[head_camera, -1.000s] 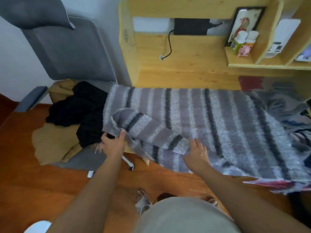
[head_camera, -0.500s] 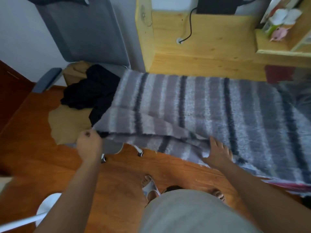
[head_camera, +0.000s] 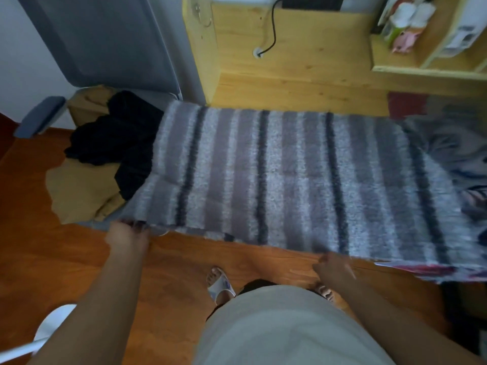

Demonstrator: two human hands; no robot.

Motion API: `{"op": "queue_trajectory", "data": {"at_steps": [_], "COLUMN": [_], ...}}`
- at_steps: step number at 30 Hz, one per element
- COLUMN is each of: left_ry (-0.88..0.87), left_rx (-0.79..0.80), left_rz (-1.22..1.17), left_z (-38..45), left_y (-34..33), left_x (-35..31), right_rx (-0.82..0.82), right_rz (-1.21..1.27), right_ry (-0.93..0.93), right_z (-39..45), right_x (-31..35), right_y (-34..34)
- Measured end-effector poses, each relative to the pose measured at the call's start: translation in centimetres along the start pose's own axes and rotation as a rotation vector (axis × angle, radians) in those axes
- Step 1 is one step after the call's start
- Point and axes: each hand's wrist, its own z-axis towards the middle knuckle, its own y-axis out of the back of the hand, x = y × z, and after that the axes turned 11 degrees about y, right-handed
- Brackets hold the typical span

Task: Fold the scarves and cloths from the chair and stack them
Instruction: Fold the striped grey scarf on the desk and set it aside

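A fuzzy grey scarf with dark stripes (head_camera: 290, 175) lies spread flat across the desk, its near edge hanging toward me. My left hand (head_camera: 126, 238) grips the scarf's near left corner. My right hand (head_camera: 333, 267) holds the near edge further right, fingers under the cloth. On the grey chair (head_camera: 105, 43) at the left lie a black cloth (head_camera: 116, 138) and a tan cloth (head_camera: 79, 191), partly under the scarf's left end.
A wooden desk hutch (head_camera: 303, 61) with a black cable and shelf items stands behind the scarf. A patterned cloth (head_camera: 453, 154) lies at the right under the scarf. Wooden floor (head_camera: 39, 259) and my sandalled feet are below. A white object (head_camera: 50, 327) sits at the lower left.
The folded-over left corner of the scarf has been pulled out toward me and flattened. Both hands moved down to the near edge. The view tilted lower.
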Motion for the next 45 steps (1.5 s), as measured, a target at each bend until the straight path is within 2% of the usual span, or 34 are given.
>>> {"op": "queue_trajectory", "data": {"at_steps": [1,2,4,6,9,11,13,14,15,16,18,19,20,22,23,24,25,26,27,28,29,30,32,35,37,39,40,42,43,45], "left_ry": [-0.036,-0.051,-0.085,-0.033,-0.013,-0.016,-0.035,-0.062,-0.117,-0.180,-0.214,-0.187,-0.146,-0.086,-0.102,-0.164,-0.231,-0.261,-0.260,-0.210,-0.105,0.009,0.051,-0.219,-0.423,-0.498,-0.502,-0.443,-0.406,-0.403], "left_rx": [-0.013,-0.029,-0.057,-0.054,-0.007,-0.122,-0.143,-0.140,-0.160,-0.190,-0.232,-0.214,-0.155,0.028,0.052,0.010,-0.069,-0.158,-0.247,-0.297,-0.296,-0.269,-0.181,0.100,0.374,0.669,0.778,0.889,0.870,0.734], "left_rz": [-0.070,-0.112,-0.142,-0.094,0.180,0.276,0.260,0.224,0.168,0.125,0.013,0.009,0.052,0.230,0.334,0.458,0.582,0.699,0.790,0.855,0.843,0.806,0.832,0.992,1.103,1.205,1.260,1.239,1.184,1.117], "left_z": [-0.3,-0.5,-1.2,-2.2,-2.4,-1.6,-1.8,-2.0,-2.0,-2.5,-2.9,-3.3,-3.9,-4.8,-5.1,-5.3,-5.1,-5.0,-4.6,-4.0,-3.6,-3.3,-4.0,-9.1,-14.4,-19.1,-20.5,-20.6,-19.6,-17.4], "left_y": [-0.1,0.0,-0.3,-0.7,-2.2,-2.5,-2.5,-2.2,-1.9,-1.9,-2.0,-2.2,-2.7,-3.6,-3.9,-4.0,-3.8,-3.3,-2.6,-1.7,-1.0,-0.5,-0.5,-3.4,-5.9,-8.3,-9.1,-10.1,-10.3,-10.7], "left_x": [0.2,0.2,0.5,0.3,0.4,0.4,-0.1,-0.5,-1.0,-1.2,-1.6,-1.3,-0.9,0.2,0.7,1.2,1.4,1.3,0.8,0.2,-0.5,-1.2,-2.2,-1.4,0.8,3.5,4.4,4.7,4.3,3.1], "right_rx": [0.012,-0.007,-0.085,-0.214,-0.339,-0.383,-0.464,-0.440,-0.393,-0.446,-0.518,-0.519,-0.449,-0.356,-0.329,-0.349,-0.436,-0.523,-0.620,-0.630,-0.564,-0.468,-0.249,0.028,0.249,0.380,0.326,0.049,-0.087,-0.171], "right_rz": [0.411,0.812,1.391,1.679,1.802,1.798,1.771,1.792,1.653,1.486,1.689,1.661,1.572,1.333,1.091,0.822,0.660,0.614,0.533,0.453,0.398,0.347,0.271,0.369,0.591,0.743,0.775,0.740,0.667,0.526], "right_ry": [-0.233,-0.375,-0.394,-0.378,-0.436,-0.510,-0.556,-0.540,-0.442,-0.371,-0.430,-0.556,-0.658,-0.662,-0.604,-0.583,-0.629,-0.706,-0.687,-0.613,-0.483,-0.330,-0.097,0.201,0.432,0.567,0.591,0.604,0.612,0.618], "right_z": [-0.3,-0.2,0.0,0.4,1.0,1.4,1.3,1.4,0.9,1.3,2.3,2.9,3.3,3.4,3.3,3.6,2.7,2.3,1.2,0.5,0.5,0.5,0.8,-0.5,-2.4,-4.0,-3.7,-2.7,-1.9,-0.8], "right_x": [0.2,0.0,0.1,0.1,1.0,0.7,0.8,1.0,2.1,1.8,1.5,1.3,0.9,0.0,-0.6,-1.3,-0.7,-0.1,1.3,2.8,4.4,5.6,8.9,15.7,21.7,26.2,27.5,28.5,27.8,25.5], "right_y": [0.0,0.3,1.1,2.0,2.4,2.1,2.5,3.0,4.0,4.2,4.2,4.5,4.4,4.6,4.6,4.4,5.1,5.7,6.4,7.1,7.6,7.6,7.7,7.1,6.9,6.9,6.8,7.9,8.7,10.6]}}
